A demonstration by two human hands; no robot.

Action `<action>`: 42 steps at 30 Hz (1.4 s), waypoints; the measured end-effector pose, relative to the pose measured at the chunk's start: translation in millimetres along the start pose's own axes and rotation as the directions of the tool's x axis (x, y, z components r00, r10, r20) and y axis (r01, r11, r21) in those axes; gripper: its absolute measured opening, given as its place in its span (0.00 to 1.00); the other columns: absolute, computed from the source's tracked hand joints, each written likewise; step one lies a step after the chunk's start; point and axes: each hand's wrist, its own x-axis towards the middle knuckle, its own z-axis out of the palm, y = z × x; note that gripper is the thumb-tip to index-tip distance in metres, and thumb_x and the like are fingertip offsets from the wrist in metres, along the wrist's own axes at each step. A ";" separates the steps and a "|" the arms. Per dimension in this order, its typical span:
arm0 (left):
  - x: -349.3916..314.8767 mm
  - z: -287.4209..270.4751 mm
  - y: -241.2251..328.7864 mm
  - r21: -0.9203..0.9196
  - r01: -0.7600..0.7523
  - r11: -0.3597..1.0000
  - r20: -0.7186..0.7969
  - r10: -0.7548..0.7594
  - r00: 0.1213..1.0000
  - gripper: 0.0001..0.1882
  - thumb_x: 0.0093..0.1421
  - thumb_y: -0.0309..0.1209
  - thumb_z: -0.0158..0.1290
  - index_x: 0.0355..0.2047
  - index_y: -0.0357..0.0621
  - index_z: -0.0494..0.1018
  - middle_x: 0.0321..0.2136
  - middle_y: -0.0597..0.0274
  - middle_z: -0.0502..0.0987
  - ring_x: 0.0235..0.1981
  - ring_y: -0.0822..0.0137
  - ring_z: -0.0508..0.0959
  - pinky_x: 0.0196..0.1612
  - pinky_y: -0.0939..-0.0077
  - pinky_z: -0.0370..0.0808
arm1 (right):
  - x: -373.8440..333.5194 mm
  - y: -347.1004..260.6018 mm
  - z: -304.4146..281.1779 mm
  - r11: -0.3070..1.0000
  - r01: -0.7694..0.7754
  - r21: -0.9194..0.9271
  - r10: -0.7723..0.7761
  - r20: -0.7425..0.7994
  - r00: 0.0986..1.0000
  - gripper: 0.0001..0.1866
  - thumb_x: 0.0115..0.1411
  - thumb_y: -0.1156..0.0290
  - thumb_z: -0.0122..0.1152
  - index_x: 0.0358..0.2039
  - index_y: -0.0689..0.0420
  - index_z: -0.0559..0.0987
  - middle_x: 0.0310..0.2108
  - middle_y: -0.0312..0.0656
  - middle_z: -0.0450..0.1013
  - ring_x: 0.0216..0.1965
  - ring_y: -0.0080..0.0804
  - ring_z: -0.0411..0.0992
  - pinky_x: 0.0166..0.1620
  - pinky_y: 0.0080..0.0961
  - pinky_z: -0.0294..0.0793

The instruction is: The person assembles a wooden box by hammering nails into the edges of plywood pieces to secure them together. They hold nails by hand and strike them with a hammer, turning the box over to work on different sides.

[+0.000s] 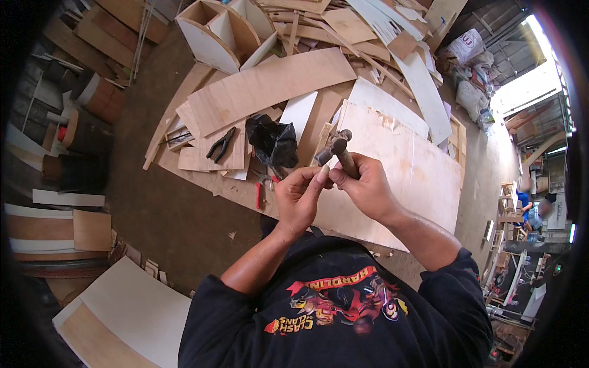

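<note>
My right hand [370, 189] is closed around the handle of a hammer [336, 147], whose worn metal head points up and away from me. At its thumb and fingertips it meets my left hand [296, 201], which is pinched on something too small to make out. Both hands are above the near edge of a pale wooden panel [399, 168] on the worktable. Just left of them lie red-handled pliers [260, 194], partly hidden, and a crumpled black plastic bag [271, 142]. Black-handled pliers [221, 145] rest farther left on a plywood scrap.
A long plywood board [270, 89] lies across the table beyond the bag. Behind it are a white curved shelf unit [211, 37] and heaped wood offcuts [368, 37]. Curved panels [123, 313] stand at lower left. Another person [537, 211] is far off at right.
</note>
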 end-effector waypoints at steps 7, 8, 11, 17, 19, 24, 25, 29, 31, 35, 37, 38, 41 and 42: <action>-3.3 3.1 3.2 -0.257 -0.025 0.966 -0.090 0.002 0.996 0.09 0.70 0.26 0.59 0.44 0.31 0.79 0.38 0.55 0.84 0.38 0.68 0.83 0.45 0.72 0.81 | 0.3 -5.1 16.4 0.987 -0.139 0.084 0.141 -0.014 0.990 0.11 0.71 0.68 0.63 0.40 0.66 0.80 0.31 0.37 0.79 0.34 0.19 0.73 0.39 0.22 0.74; -3.3 0.2 -0.5 -0.280 -0.009 0.960 -0.104 -0.021 0.994 0.07 0.70 0.26 0.59 0.43 0.32 0.79 0.37 0.55 0.84 0.37 0.69 0.83 0.45 0.73 0.80 | 1.1 -6.2 18.9 0.980 -0.165 0.107 0.167 -0.012 0.986 0.11 0.71 0.68 0.64 0.40 0.65 0.80 0.31 0.36 0.78 0.34 0.19 0.73 0.39 0.23 0.74; -3.9 -14.0 -7.9 -0.300 -0.001 0.954 -0.139 -0.042 0.989 0.05 0.70 0.25 0.59 0.41 0.34 0.79 0.37 0.58 0.84 0.39 0.68 0.83 0.48 0.72 0.79 | 2.3 -8.0 27.3 0.992 -0.117 0.050 0.122 -0.112 0.986 0.10 0.68 0.69 0.67 0.39 0.63 0.80 0.30 0.33 0.76 0.32 0.17 0.71 0.38 0.21 0.72; -13.1 -53.9 -39.4 -0.291 0.031 0.956 0.116 0.003 0.993 0.02 0.69 0.24 0.59 0.38 0.38 0.78 0.52 0.51 0.80 0.50 0.67 0.81 0.55 0.70 0.75 | -16.8 17.2 -11.6 0.931 -0.165 -0.325 0.083 -0.252 0.964 0.14 0.60 0.69 0.75 0.42 0.62 0.82 0.23 0.25 0.68 0.25 0.15 0.63 0.29 0.21 0.63; -22.0 -72.2 -31.4 -0.244 0.195 0.950 0.238 -0.137 0.962 0.03 0.67 0.24 0.61 0.34 0.40 0.78 0.59 0.48 0.76 0.55 0.66 0.78 0.58 0.69 0.72 | -26.3 15.1 -17.0 0.916 -0.203 -0.346 0.127 -0.230 0.965 0.17 0.57 0.67 0.77 0.43 0.61 0.82 0.21 0.25 0.65 0.24 0.16 0.62 0.28 0.22 0.62; -39.5 -82.6 -25.2 0.035 0.252 0.967 0.463 -0.239 0.853 0.05 0.65 0.26 0.63 0.34 0.38 0.80 0.58 0.45 0.78 0.59 0.60 0.77 0.62 0.65 0.70 | -49.7 1.4 -6.8 0.838 -0.191 -0.512 0.167 -0.094 0.981 0.32 0.47 0.59 0.85 0.49 0.61 0.80 0.22 0.31 0.64 0.25 0.20 0.63 0.29 0.25 0.64; -41.6 -83.5 -22.8 0.085 0.277 0.957 0.497 -0.281 0.821 0.05 0.65 0.26 0.63 0.35 0.37 0.80 0.57 0.45 0.79 0.58 0.60 0.78 0.62 0.66 0.70 | -52.1 -0.4 -3.1 0.840 -0.193 -0.507 0.168 -0.096 0.981 0.32 0.47 0.59 0.85 0.49 0.61 0.80 0.22 0.31 0.64 0.25 0.20 0.63 0.29 0.25 0.64; -47.5 -85.1 -14.3 0.079 0.277 0.958 0.502 -0.278 0.819 0.06 0.65 0.26 0.64 0.36 0.36 0.80 0.54 0.45 0.81 0.56 0.62 0.79 0.60 0.68 0.71 | -54.4 3.6 1.2 0.849 -0.209 -0.485 0.204 -0.063 0.977 0.35 0.47 0.60 0.84 0.52 0.61 0.78 0.27 0.36 0.68 0.29 0.24 0.67 0.32 0.27 0.68; -50.5 -85.9 -11.8 0.062 0.342 0.938 0.498 -0.326 0.804 0.06 0.66 0.26 0.63 0.35 0.35 0.80 0.52 0.46 0.83 0.53 0.64 0.80 0.58 0.69 0.73 | -52.9 4.0 1.2 0.835 -0.237 -0.497 0.233 -0.071 0.970 0.36 0.47 0.60 0.84 0.53 0.60 0.77 0.27 0.37 0.69 0.29 0.25 0.67 0.33 0.28 0.69; -51.5 -92.0 -14.0 0.098 0.311 0.945 0.517 -0.316 0.795 0.06 0.67 0.26 0.63 0.35 0.34 0.80 0.50 0.47 0.84 0.51 0.65 0.81 0.56 0.70 0.74 | -50.1 9.4 0.6 0.844 -0.247 -0.477 0.248 -0.062 0.967 0.36 0.47 0.60 0.84 0.54 0.60 0.77 0.28 0.38 0.69 0.29 0.27 0.68 0.33 0.29 0.70; -54.1 -92.4 -17.0 0.047 0.355 0.934 0.488 -0.331 0.808 0.05 0.65 0.24 0.63 0.34 0.34 0.80 0.49 0.46 0.83 0.51 0.63 0.81 0.56 0.67 0.74 | -47.8 10.9 0.4 0.844 -0.206 -0.496 0.204 -0.059 0.977 0.36 0.47 0.60 0.83 0.54 0.59 0.77 0.28 0.40 0.70 0.30 0.29 0.69 0.34 0.30 0.72; -55.1 -92.7 -21.1 0.049 0.358 0.932 0.488 -0.335 0.806 0.05 0.65 0.24 0.63 0.34 0.34 0.80 0.49 0.46 0.83 0.51 0.63 0.81 0.56 0.67 0.74 | -46.6 10.8 -0.1 0.845 -0.209 -0.493 0.207 -0.059 0.977 0.36 0.47 0.60 0.83 0.54 0.59 0.77 0.28 0.40 0.70 0.30 0.29 0.69 0.34 0.30 0.72; -56.1 -89.9 -26.7 0.025 0.375 0.927 0.429 -0.349 0.833 0.06 0.66 0.25 0.62 0.35 0.34 0.80 0.47 0.50 0.84 0.48 0.66 0.81 0.54 0.70 0.75 | -44.1 8.1 -1.3 0.857 -0.209 -0.471 0.207 -0.057 0.977 0.35 0.48 0.61 0.82 0.54 0.60 0.76 0.29 0.41 0.71 0.30 0.30 0.70 0.35 0.31 0.73; -54.0 -84.7 -23.9 -0.071 0.320 0.945 0.363 -0.274 0.891 0.05 0.66 0.24 0.62 0.36 0.34 0.81 0.45 0.51 0.85 0.47 0.66 0.82 0.54 0.70 0.76 | -43.7 7.6 -2.3 0.845 -0.231 -0.483 0.232 -0.058 0.971 0.35 0.48 0.61 0.82 0.54 0.60 0.77 0.29 0.41 0.72 0.30 0.30 0.70 0.36 0.32 0.74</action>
